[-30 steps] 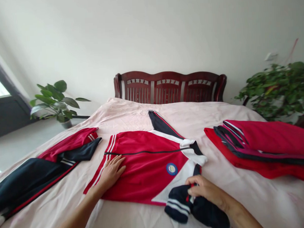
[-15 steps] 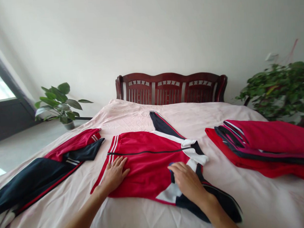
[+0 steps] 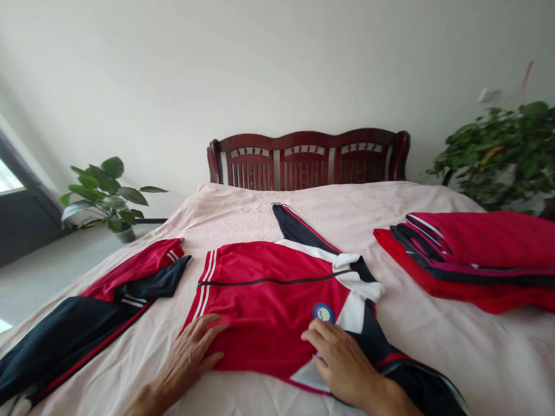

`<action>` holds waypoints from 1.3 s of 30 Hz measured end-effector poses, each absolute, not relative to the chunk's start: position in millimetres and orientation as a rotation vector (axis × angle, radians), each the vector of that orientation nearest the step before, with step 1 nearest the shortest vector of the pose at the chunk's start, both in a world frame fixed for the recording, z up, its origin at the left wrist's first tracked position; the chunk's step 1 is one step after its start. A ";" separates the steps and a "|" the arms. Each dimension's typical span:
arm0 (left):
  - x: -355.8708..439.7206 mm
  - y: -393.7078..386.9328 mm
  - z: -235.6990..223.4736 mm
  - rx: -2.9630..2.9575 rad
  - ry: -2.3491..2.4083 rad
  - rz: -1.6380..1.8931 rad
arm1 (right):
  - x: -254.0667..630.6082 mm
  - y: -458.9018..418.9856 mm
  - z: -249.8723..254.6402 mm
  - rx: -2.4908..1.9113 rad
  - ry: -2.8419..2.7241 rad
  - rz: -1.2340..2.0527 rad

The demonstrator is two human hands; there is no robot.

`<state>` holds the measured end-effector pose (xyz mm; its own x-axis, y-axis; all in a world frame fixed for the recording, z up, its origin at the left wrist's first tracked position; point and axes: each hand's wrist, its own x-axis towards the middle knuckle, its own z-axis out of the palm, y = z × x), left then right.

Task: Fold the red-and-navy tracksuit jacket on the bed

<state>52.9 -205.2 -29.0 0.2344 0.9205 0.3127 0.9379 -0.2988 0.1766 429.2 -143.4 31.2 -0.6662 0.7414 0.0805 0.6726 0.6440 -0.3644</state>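
The jacket point(image 3: 263, 321) lies lengthwise across the bed point(image 3: 232, 212), collar point(image 3: 359, 284) toward the bed's right edge. Left hand point(image 3: 189, 353) rests on it, open; right hand point(image 3: 344, 360) is half curled, grip I cannot tell.

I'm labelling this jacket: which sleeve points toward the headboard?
The far sleeve, untouched; the near sleeve, partly hidden by the right hand, points away from the headboard.

The jacket's point(image 3: 263, 324) once-bunched near sleeve point(image 3: 427, 382) now stretches rightward; the left hand point(image 3: 191, 353) sits farther from the zipper point(image 3: 266, 281).
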 end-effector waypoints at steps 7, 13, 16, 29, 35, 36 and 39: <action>52.7 -237.3 2.6 -2.721 -1.896 -0.340 | 428.3 -161.2 19.2 -0.954 -2.771 0.589; 59.6 -225.8 23.5 -2.643 -1.936 -0.339 | 434.9 -156.6 16.8 -1.116 -2.693 0.555; 63.1 -219.9 19.4 -2.616 -1.972 -0.490 | 436.6 -160.3 18.4 -0.987 -2.828 0.621; 35.0 -258.2 1.2 -2.461 -1.568 -0.669 | 575.2 -159.5 4.9 -1.677 -2.188 0.143; 30.6 -255.2 -2.9 -2.362 -1.433 -0.666 | 597.0 -171.3 -4.2 -1.817 -2.044 0.770; 28.1 -254.2 -4.9 -2.353 -1.420 -0.650 | 595.6 -172.4 4.4 -1.775 -2.019 0.787; 18.7 -248.5 -9.5 -2.367 -1.453 -0.603 | 586.1 -161.8 49.5 -1.613 -2.031 0.834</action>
<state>18.7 -248.5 -9.5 0.4010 0.7699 0.4965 0.8952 -0.4444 -0.0339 586.1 -161.8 49.5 -0.2433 0.9689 -0.0448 0.7206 0.1496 -0.6770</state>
